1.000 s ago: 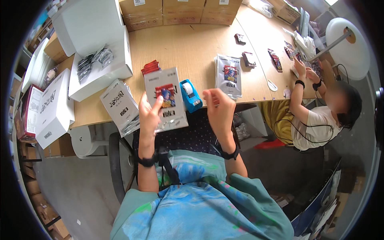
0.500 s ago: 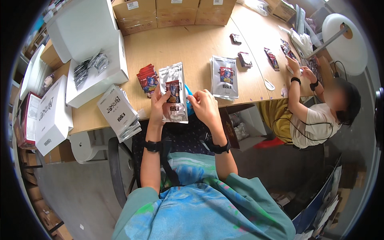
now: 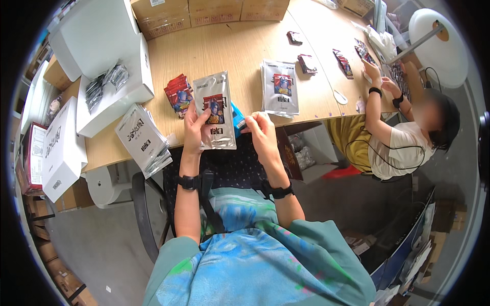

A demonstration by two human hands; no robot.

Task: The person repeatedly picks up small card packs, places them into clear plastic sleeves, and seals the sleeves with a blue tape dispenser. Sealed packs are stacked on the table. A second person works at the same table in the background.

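My left hand (image 3: 194,127) grips a silver foil pouch (image 3: 220,137) by its left edge, thumb on the front. Under that thumb, a small red card pack (image 3: 214,109) with a printed figure lies against the pouch. My right hand (image 3: 261,133) is closed in a pinch beside the pouch; what its fingertips hold is too small to make out. A blue object (image 3: 238,118), partly hidden behind the pouch, sits at the table edge by those fingertips. Left of the pouch is a pile of red card packs (image 3: 178,94). To the right lies a stack of silver pouches (image 3: 280,104) topped by a red pack.
More silver pouches (image 3: 141,133) overhang the table's front edge at left. Behind them stands an open white box (image 3: 117,97) with dark packets inside. Brown cartons (image 3: 214,13) line the back. At right, a co-worker's hands (image 3: 375,74) handle packs near a white lamp (image 3: 436,48).
My right hand has shifted slightly, its fingers drawn closer together by the blue object, more of which shows. The view has tilted a little; the pouch stays in my left hand.
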